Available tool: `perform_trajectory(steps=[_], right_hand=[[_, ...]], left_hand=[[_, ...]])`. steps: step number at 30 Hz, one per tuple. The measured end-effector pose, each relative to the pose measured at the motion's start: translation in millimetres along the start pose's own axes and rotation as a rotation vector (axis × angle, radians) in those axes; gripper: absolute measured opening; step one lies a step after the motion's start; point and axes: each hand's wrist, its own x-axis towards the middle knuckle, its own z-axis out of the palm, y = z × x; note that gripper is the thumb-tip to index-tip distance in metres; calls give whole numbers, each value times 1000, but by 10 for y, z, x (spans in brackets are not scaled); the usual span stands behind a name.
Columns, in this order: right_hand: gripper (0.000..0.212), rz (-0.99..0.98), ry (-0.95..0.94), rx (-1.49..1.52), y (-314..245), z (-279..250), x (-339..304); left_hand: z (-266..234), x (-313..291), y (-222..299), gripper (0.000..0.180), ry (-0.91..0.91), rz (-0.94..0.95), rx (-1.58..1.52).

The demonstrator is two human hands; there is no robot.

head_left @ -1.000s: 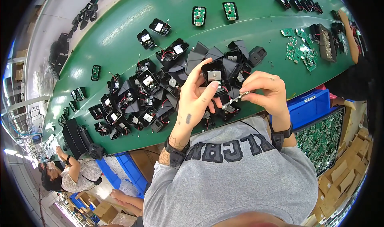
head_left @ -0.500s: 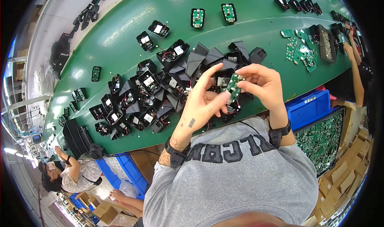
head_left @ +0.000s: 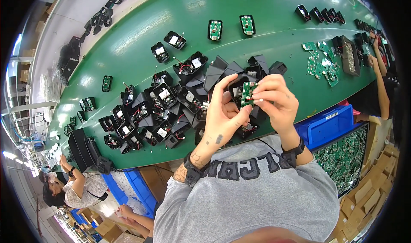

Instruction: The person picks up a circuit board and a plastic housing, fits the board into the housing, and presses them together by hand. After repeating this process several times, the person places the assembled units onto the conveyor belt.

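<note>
My left hand (head_left: 222,117) curls round a small green circuit board (head_left: 247,93), its thumb at the board's lower edge. Just behind the board is a black plastic housing (head_left: 235,88) with a red wire; whether the left fingers also grip it I cannot tell. At the board's right edge the fingertips of my right hand (head_left: 277,99) are pinched together, with a small white connector (head_left: 260,100) showing at them. Many black housings (head_left: 163,94) with white parts and red wires lie heaped left of and beyond my hands.
Two housings with boards (head_left: 215,30) stand farther back on the green table (head_left: 141,37). Loose circuit boards (head_left: 327,67) lie right, beside a black box of small metal parts (head_left: 351,57). A blue bin (head_left: 327,125) is at my right. Co-workers' arms (head_left: 381,78) show at both sides.
The board has turned more upright and faces me more squarely. My right fingers have shifted from its upper end to its right edge. The view has moved slightly.
</note>
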Motion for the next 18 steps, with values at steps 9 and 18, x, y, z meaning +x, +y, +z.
perform_trajectory(steps=[9, 18], right_hand=[[12, 506, 381, 514, -114, 356, 8], [4, 728, 75, 566, -212, 280, 111]], left_hand=[[73, 84, -121, 70, 266, 455, 295], [-130, 188, -209, 67, 372, 884, 610]])
